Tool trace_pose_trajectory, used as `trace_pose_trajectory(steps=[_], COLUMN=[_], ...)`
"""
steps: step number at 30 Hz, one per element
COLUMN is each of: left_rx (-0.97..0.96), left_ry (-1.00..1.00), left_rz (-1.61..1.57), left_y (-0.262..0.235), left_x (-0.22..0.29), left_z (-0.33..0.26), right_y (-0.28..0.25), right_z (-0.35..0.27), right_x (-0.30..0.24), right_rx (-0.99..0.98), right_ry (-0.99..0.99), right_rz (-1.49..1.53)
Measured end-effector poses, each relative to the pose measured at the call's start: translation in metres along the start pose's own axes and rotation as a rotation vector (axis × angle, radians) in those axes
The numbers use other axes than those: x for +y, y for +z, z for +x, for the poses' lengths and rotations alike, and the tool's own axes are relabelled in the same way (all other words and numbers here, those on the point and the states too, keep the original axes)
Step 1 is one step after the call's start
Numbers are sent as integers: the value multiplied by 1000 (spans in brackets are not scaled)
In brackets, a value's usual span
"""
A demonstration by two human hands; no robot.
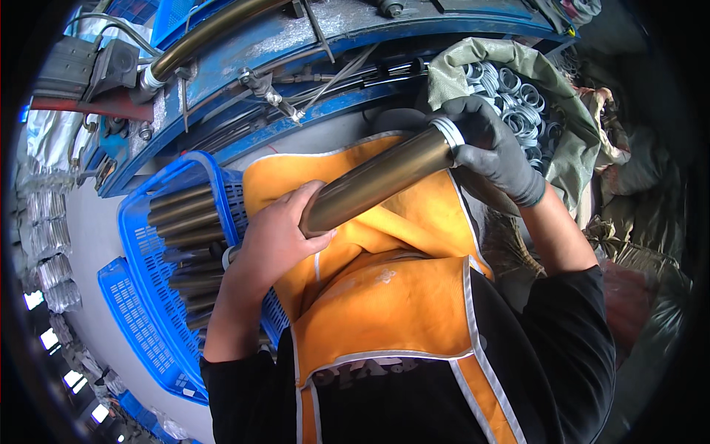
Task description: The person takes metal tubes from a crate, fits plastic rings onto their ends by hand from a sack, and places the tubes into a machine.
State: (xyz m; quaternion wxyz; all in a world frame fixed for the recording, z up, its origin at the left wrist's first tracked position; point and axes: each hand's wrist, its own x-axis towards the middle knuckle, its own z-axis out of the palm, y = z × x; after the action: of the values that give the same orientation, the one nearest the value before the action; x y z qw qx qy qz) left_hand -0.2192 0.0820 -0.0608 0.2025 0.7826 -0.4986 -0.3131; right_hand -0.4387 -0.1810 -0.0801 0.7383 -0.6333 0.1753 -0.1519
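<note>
A bronze-coloured metal tube lies slantwise across my lap, its far end raised to the right. Bare, my left hand is closed around its near left end, thumb below. At the far end sits a pale grey-white ring that looks ridged or stacked. My right hand, in a dark grey glove, grips that ring with fingers above and thumb below. Just beyond the glove, an open woven sack holds many similar loose rings. An orange apron covers my lap under the tube.
On my left, a blue plastic basket holds several bronze tubes, beside another blue perforated piece. Ahead runs a blue metal bench carrying another bronze tube and a rod fitting. More sacks lie at right.
</note>
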Motion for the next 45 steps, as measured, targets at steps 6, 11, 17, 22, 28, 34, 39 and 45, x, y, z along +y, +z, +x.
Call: trace_pose_trajectory(steps=[6,11,17,22,28,34,39,45], left_rx=[-40,0,81,112,151,348,532,687], left_ry=[-36,20,-5,0,3,88,62,87], left_rz=[2,36,167,179,205,291,403,489], left_y=[8,17,37,40,28,-21,-57,-91], left_x=[1,1,-3,1,8,-1,-18,-29], left_z=[-3,-2,-2,2,1,0,-1,5], right_y=[6,5,19,14,10,-54,-162,-217], right_z=[3,9,4,5,15,22,2,-15], right_x=[-12,9,13,17,9,-1,62,118], right_rx=[-130,-181,-57,-47,-113,24,131,17], right_ry=[-98,-314,-300,-214,-308,10,-71,180], right_rz=[-308,-503,-613,-603,-554,-694,-1814,-2030])
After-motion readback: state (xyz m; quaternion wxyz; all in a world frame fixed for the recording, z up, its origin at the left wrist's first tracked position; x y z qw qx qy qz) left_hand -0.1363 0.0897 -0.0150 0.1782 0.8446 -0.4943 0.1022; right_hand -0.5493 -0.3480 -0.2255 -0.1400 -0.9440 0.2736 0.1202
